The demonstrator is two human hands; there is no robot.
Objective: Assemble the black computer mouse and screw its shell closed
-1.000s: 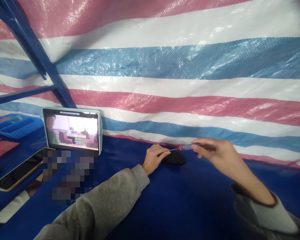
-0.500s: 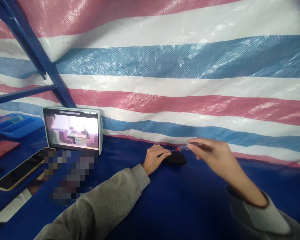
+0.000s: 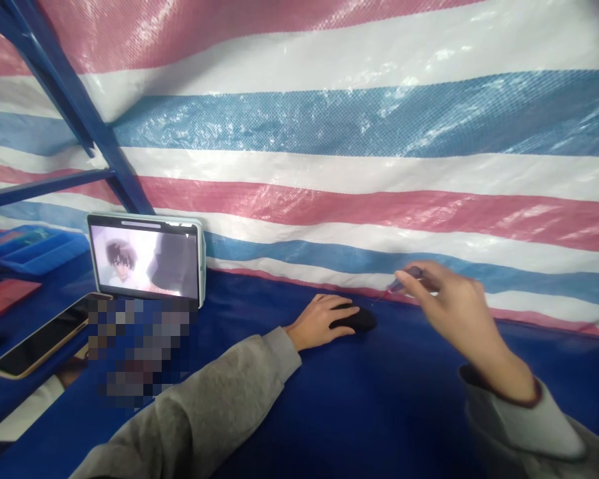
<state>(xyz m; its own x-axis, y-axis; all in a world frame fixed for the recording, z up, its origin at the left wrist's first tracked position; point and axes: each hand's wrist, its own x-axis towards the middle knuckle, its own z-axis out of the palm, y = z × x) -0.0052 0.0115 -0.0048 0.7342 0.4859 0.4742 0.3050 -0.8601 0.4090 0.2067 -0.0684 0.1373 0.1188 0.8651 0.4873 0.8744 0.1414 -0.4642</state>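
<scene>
A black computer mouse (image 3: 365, 320) lies on the blue table. My left hand (image 3: 324, 322) rests over its left end, gripping it between the thumb and the fingers, which cover part of it. To the right, my right hand (image 3: 444, 293) is raised above the table and pinches a small screwdriver (image 3: 404, 279) by its purplish handle. The screwdriver's thin shaft slants down and left, with its tip just above and right of the mouse and apart from it.
At the left a tablet (image 3: 147, 259) stands upright, playing a video. A phone (image 3: 50, 336), a red flat piece (image 3: 10, 303) and a blue compartment tray (image 3: 40, 249) lie beyond. Another person's sleeve (image 3: 27, 409) shows lower left. A striped plastic sheet (image 3: 329, 219) hangs behind the table.
My right hand has drawn the screwdriver up and right, away from my left hand. My left hand has shifted from around the screwdriver's tip to a spread grip over the mouse.
</scene>
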